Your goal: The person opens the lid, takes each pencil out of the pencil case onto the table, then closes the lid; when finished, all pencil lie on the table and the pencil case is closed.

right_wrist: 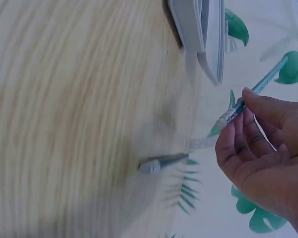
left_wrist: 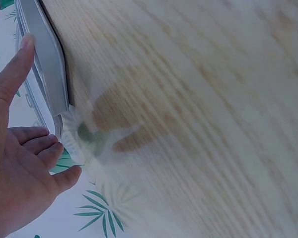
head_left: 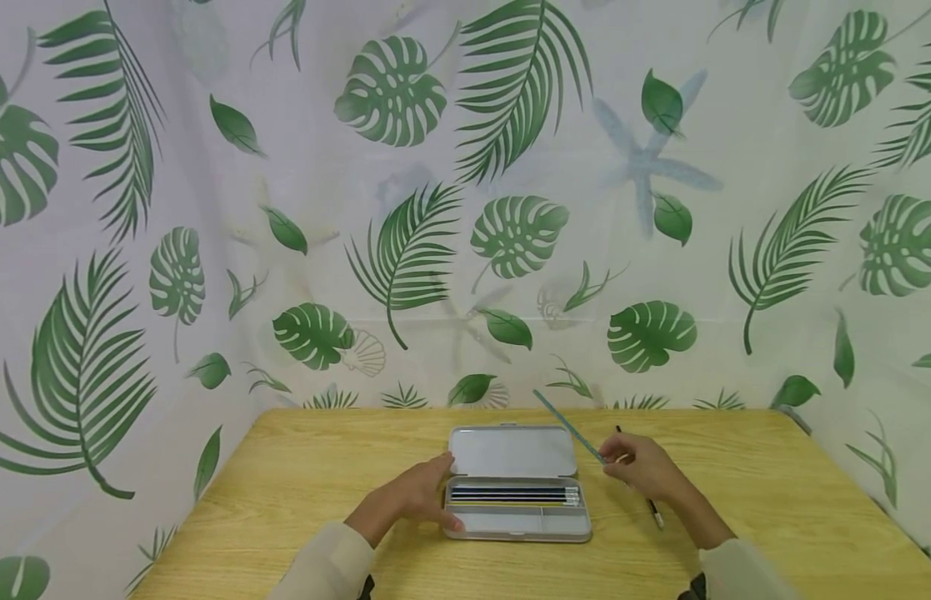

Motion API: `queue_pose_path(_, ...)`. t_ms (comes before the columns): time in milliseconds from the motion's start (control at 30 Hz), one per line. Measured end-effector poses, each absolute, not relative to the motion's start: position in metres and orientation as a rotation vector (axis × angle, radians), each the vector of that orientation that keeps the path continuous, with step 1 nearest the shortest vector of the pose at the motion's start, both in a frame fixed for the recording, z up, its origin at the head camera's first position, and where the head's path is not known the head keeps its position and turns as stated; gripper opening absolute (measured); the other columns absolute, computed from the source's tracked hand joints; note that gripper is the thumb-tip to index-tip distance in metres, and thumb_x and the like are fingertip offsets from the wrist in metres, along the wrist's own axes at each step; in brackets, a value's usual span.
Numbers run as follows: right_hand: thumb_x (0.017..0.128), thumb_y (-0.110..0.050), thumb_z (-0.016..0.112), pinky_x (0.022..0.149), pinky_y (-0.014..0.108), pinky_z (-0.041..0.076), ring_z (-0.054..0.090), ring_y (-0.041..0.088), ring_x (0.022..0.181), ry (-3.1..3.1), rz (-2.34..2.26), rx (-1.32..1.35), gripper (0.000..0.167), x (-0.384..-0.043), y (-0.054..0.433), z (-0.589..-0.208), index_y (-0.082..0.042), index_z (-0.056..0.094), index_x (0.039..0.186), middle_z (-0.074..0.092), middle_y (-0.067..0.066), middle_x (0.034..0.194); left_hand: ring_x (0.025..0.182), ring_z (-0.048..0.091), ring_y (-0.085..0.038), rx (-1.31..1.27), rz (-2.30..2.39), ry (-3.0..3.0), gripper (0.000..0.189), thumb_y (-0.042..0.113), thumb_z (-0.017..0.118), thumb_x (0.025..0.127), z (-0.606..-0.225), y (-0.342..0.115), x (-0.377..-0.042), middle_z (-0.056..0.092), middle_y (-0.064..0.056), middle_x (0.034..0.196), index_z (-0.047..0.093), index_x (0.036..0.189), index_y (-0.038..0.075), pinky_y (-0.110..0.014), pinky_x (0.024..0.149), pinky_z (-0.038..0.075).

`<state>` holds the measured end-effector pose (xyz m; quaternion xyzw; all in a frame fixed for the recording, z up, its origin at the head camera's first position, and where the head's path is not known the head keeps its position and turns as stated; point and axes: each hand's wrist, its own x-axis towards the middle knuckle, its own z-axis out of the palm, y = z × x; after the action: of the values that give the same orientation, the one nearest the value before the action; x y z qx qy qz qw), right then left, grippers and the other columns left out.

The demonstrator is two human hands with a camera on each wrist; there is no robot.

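A pale metal pencil case [head_left: 510, 537] lies on the table with its lid [head_left: 513, 451] folded back. Several dark striped pencils [head_left: 510, 494] and a yellow one lie side by side in its rear compartment. My left hand [head_left: 414, 498] steadies the case at its left side, thumb on the front rim and fingers stretched along the lid's edge. Between thumb and fingertips, my right hand [head_left: 645, 468] pinches a teal pencil [head_left: 566, 423] near its white eraser end [right_wrist: 222, 122], its other end slanting up and left. Beneath that hand a black pencil [head_left: 655, 510] rests on the table, partly hidden.
The wooden table [head_left: 322, 467] reaches back to a white cloth [head_left: 435, 367] printed with green leaves, which hangs behind and on both sides. A low divider [head_left: 542, 520] splits the front part of the case into two compartments.
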<state>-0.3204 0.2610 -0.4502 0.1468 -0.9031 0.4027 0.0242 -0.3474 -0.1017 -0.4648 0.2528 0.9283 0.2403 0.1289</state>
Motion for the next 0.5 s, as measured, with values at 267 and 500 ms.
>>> queue_pose_path(267, 0.089, -0.006, 0.063, 0.062, 0.034, 0.057, 0.062, 0.019, 0.075, -2.815, 1.390, 0.188, 0.033, -0.313, 0.292, -0.452, 0.011, 0.056, 0.116, 0.061, 0.017, 0.096, 0.141, 0.031, -0.032, 0.729, 0.674, 2.702, 0.113, 0.041, 0.085, 0.066, -0.464, -0.102, -0.347, 0.029, -0.015, 0.154, 0.021, 0.150, 0.001, -0.047, 0.115, 0.030)
queue_pose_path(500, 0.086, -0.002, 0.058, 0.062, 0.034, 0.058, 0.065, 0.018, 0.072, -2.867, 1.347, -0.024, 0.031, -0.309, 0.310, -0.457, 0.015, 0.057, 0.113, 0.065, 0.018, 0.091, 0.141, 0.031, -0.033, 0.727, 0.656, 2.704, 0.113, 0.040, 0.085, 0.066, -0.464, -0.100, -0.346, 0.028, -0.017, 0.154, 0.021, 0.149, -0.001, -0.047, 0.115, 0.029)
